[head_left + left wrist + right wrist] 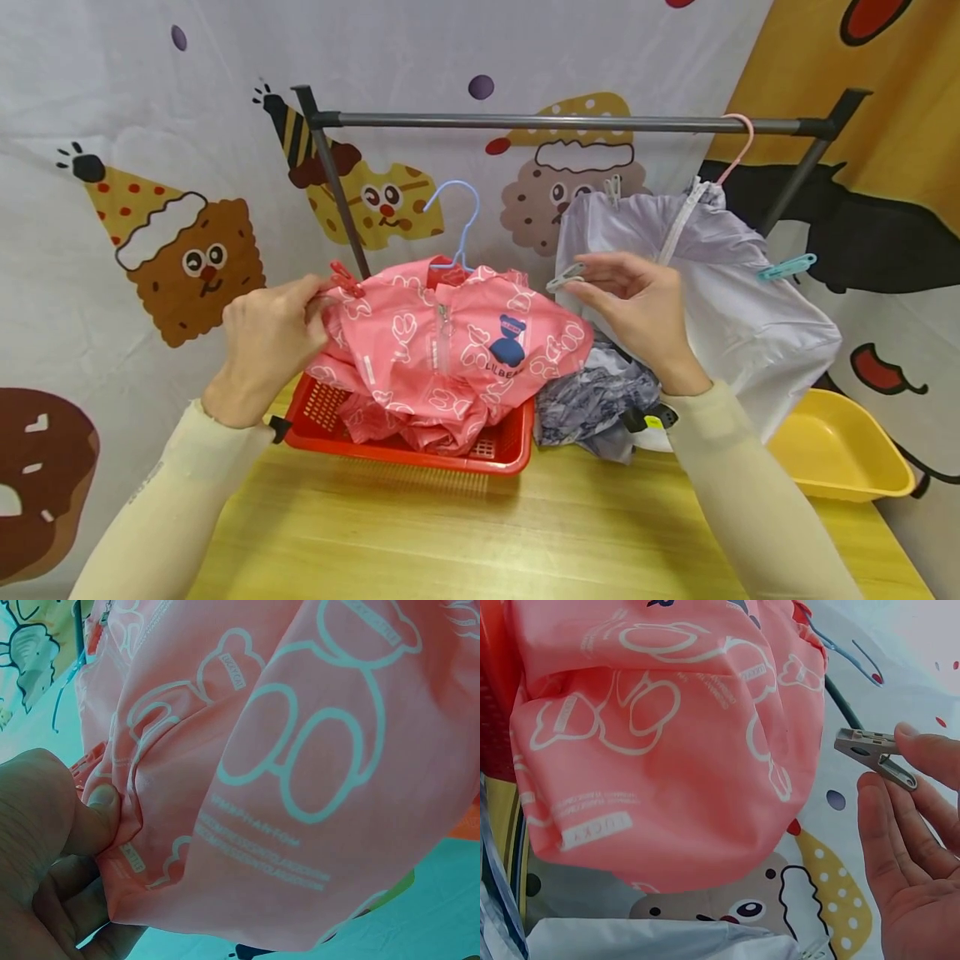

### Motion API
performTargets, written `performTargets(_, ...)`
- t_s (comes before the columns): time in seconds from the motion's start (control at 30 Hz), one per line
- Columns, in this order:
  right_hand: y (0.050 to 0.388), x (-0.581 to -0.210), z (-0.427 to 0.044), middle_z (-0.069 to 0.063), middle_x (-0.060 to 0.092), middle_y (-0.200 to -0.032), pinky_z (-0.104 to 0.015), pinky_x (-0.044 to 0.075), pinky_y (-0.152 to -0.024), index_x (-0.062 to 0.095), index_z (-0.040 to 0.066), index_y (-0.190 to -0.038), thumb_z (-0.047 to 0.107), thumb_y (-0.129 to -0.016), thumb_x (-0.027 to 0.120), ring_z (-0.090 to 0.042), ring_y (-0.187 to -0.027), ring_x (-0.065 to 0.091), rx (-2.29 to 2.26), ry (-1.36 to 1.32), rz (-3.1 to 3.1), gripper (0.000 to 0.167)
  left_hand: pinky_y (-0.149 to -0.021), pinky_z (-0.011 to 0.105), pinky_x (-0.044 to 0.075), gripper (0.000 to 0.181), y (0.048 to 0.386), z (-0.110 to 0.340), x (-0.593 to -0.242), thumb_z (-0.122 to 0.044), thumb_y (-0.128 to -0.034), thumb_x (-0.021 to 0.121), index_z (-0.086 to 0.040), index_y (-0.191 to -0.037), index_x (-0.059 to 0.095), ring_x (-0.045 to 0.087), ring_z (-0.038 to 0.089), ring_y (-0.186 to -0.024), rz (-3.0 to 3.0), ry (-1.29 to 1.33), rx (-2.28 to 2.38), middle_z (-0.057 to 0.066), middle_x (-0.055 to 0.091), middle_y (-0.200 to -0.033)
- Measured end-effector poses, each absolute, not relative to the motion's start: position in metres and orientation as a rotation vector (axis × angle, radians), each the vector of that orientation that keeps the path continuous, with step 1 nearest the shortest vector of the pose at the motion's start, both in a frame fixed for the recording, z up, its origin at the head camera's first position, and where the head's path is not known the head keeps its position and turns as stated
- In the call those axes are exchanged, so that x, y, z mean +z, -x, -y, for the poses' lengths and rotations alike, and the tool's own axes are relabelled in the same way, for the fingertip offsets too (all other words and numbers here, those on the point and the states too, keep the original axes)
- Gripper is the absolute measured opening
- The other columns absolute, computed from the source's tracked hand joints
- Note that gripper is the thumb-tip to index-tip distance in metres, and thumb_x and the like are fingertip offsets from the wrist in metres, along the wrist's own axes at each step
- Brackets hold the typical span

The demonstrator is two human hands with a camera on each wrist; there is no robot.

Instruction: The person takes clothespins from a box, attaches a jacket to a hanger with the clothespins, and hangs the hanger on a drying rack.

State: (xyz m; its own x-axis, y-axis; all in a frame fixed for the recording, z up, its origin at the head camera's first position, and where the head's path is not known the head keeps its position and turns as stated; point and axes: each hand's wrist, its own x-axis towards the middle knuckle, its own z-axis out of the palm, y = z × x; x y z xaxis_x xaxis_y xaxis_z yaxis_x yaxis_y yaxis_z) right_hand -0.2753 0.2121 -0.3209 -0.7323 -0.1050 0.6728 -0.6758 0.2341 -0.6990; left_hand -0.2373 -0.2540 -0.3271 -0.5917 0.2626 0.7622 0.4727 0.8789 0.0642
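Note:
A pink jacket (405,333) with white bear outlines hangs over a red basket (517,446), a blue hanger (467,225) rising from its neck. My left hand (270,346) pinches the jacket's shoulder between thumb and fingers, as the left wrist view also shows. Close to those fingers a red clothespin (347,279) is clipped on the fabric. My right hand (637,304) pinches a grey clothespin (874,750) between thumb and fingers. In the right wrist view this clothespin is apart from the jacket, to the right of it.
Behind stands a dark metal rack (525,122). On its right hangs a pale lilac garment (735,325) from a pink hanger (738,150), with a teal clothespin (787,267) on it. A grey patterned garment (592,400) and a yellow basin (847,450) lie on the wooden table (420,533).

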Motion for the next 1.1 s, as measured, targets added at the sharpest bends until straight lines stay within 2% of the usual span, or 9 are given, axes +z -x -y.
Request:
performTargets(0.3, 0.275, -0.319, -0.205, 0.01, 0.09, -0.099, -0.02, 0.068, -0.081, 0.091, 0.003, -0.119, -0.003, -0.091, 0.098, -0.003, -0.087, 0.087, 1.535, -0.649, 2.039, 0.029, -0.049, 0.037, 0.044, 0.015, 0.235, 0.253, -0.327, 0.0, -0.1015, 0.076, 0.003, -0.112, 0.086, 0.06, 0.031, -0.048, 2.219, 0.536, -0.342, 0.021, 0.082, -0.082)
performTargets(0.53, 0.276, -0.316, -0.199, 0.002, 0.091, -0.096, -0.02, 0.068, -0.079, 0.092, 0.002, -0.111, -0.004, -0.091, 0.098, -0.004, -0.085, 0.087, 1.519, -0.676, 2.016, 0.022, -0.05, 0.037, 0.045, 0.016, 0.235, 0.254, -0.325, 0.0, -0.1016, 0.076, 0.003, -0.113, 0.087, 0.062, 0.033, -0.048, 2.211, 0.546, -0.34, 0.021, 0.083, -0.084)
performTargets(0.93, 0.276, -0.31, -0.2, 0.005, 0.09, -0.092, -0.019, 0.066, -0.072, 0.093, 0.004, -0.104, 0.001, -0.091, 0.099, -0.005, -0.082, 0.087, 1.564, -0.657, 2.06, 0.015, -0.048, 0.037, 0.044, 0.016, 0.237, 0.255, -0.326, 0.0, -0.1022, 0.075, 0.003, -0.113, 0.087, 0.064, 0.034, -0.049, 2.191, 0.556, -0.339, 0.022, 0.084, -0.085)
performTargets(1.1, 0.278, -0.31, -0.2, 0.007, 0.09, -0.089, -0.017, 0.061, -0.063, 0.093, 0.004, -0.098, -0.001, -0.09, 0.1, -0.005, -0.075, 0.085, 1.535, -0.682, 2.08, 0.011, -0.049, 0.036, 0.043, 0.017, 0.236, 0.254, -0.325, 0.001, -0.1016, 0.075, 0.002, -0.113, 0.087, 0.065, 0.034, -0.049, 2.176, 0.562, -0.34, 0.021, 0.085, -0.087)
